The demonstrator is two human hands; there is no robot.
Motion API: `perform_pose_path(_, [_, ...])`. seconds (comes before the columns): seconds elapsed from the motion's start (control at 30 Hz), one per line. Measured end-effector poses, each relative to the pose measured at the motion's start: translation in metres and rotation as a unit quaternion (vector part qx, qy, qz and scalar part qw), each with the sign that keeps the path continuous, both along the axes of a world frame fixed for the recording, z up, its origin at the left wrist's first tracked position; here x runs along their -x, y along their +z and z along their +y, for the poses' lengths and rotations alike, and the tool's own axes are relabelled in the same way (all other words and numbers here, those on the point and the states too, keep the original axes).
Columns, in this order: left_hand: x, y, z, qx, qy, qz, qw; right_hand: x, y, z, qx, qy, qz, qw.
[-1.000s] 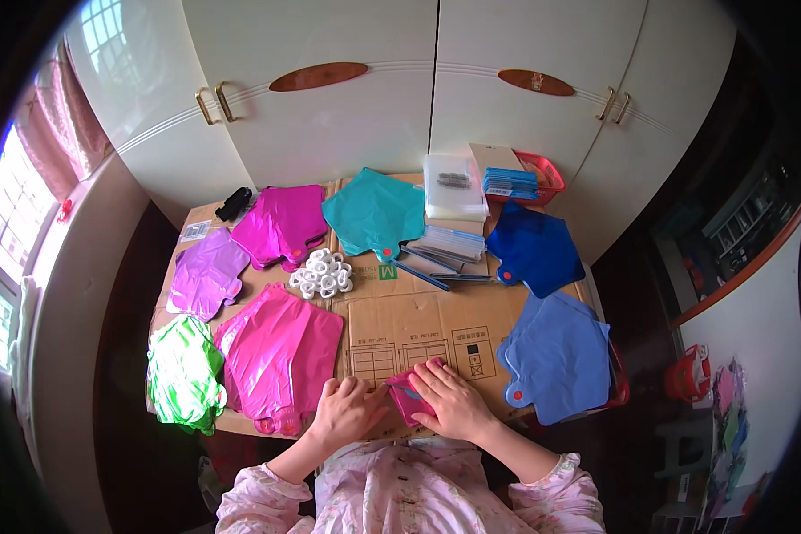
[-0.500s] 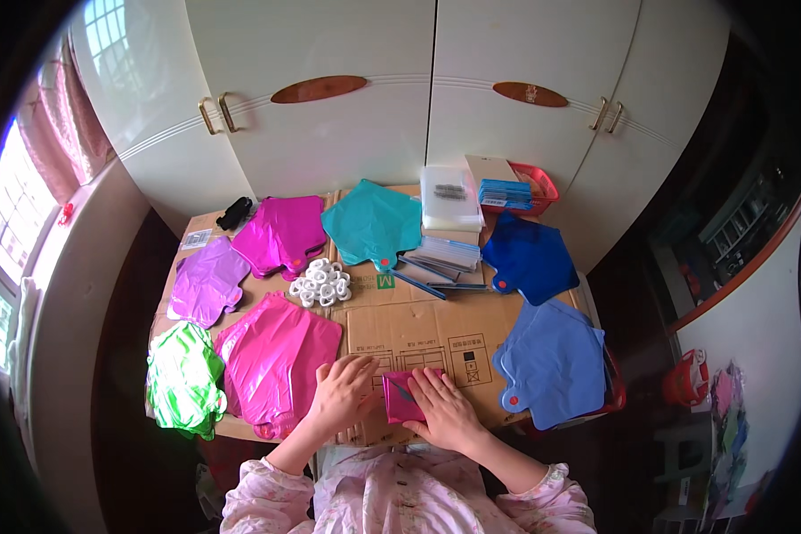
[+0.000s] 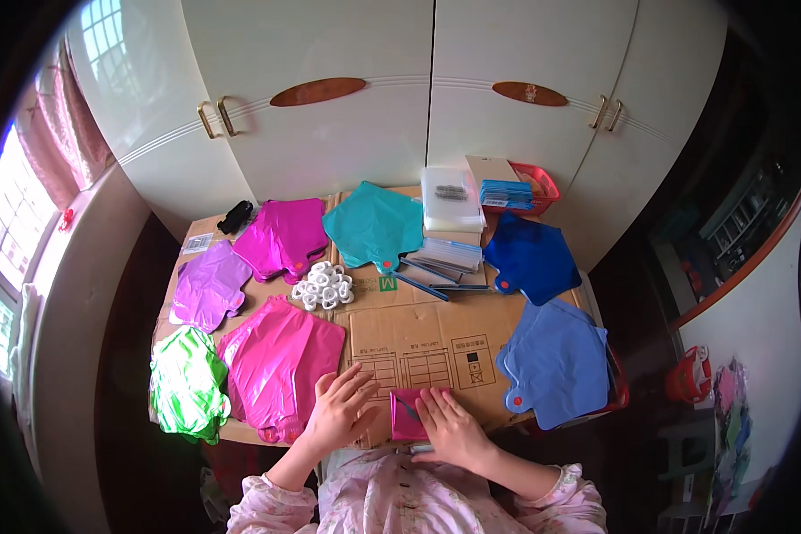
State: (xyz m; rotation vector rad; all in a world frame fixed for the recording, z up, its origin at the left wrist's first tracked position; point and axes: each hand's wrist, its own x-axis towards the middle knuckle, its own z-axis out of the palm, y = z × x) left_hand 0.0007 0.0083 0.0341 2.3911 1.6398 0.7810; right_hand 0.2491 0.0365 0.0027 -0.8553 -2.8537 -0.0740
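A folded pink foil balloon [image 3: 404, 429], a small square packet with a dark strip across it, lies near the front edge of the cardboard. My right hand [image 3: 454, 429] rests on its right side, fingers stretched flat and touching it. My left hand [image 3: 340, 411] is open just left of the packet, its fingers apart and nothing in them. Beside that hand, on the left, a flat pink foil balloon [image 3: 280, 356] is spread out, and white rings [image 3: 324, 287] are heaped behind it.
Around the cardboard-covered table [image 3: 400, 329] lie green [image 3: 187, 378], lilac [image 3: 208, 285], magenta [image 3: 280, 236], teal [image 3: 374, 224], dark blue [image 3: 534, 258] and light blue [image 3: 559, 365] foil balloons. Clear sleeves [image 3: 449, 255], a plastic box [image 3: 452, 200] and a red basket [image 3: 543, 189] stand at the back, before white cabinets [image 3: 329, 44].
The folded pink balloon has shifted slightly toward me, and my right hand has moved with it. My left hand's fingers are spread wider.
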Motion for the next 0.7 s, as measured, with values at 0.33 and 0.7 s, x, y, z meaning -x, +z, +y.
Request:
perform_pose_path(0.33, [-0.007, 0.009, 0.012, 0.024, 0.013, -0.16, 0.987, -0.026, 0.024, 0.013, 0.651, -0.25, 0.458, 0.551])
perform_pose_path(0.7, [-0.047, -0.003, 0.054, 0.255, 0.034, -0.607, 0.752, 0.004, 0.025, 0.027, 0.739, -0.122, 0.6, 0.282])
